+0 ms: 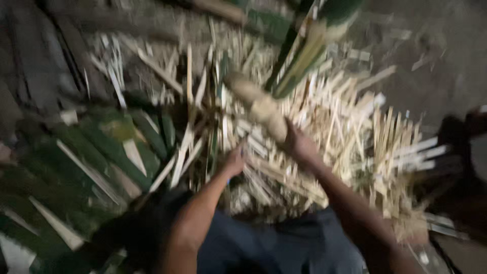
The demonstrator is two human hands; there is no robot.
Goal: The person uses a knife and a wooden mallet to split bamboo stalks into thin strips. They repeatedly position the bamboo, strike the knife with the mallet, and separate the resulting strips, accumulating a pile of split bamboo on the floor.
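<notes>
The picture is blurred by motion. My right hand [299, 144] grips the lower end of a thick pale wooden club [258, 104] that slants up to the left. Its far end meets an upright green bamboo stalk [299, 56] with a pale split face at the top middle. My left hand [234, 162] reaches down into the pile of pale split bamboo strips [350, 137] just left of the right hand; whether it holds a strip is hidden by blur.
Green bamboo pieces [101, 147] lie heaped at the left. Pale slivers litter the dirt ground [431, 76] ahead. My knees in dark blue cloth [264, 243] fill the bottom middle. A dark object [461, 167] sits at the right edge.
</notes>
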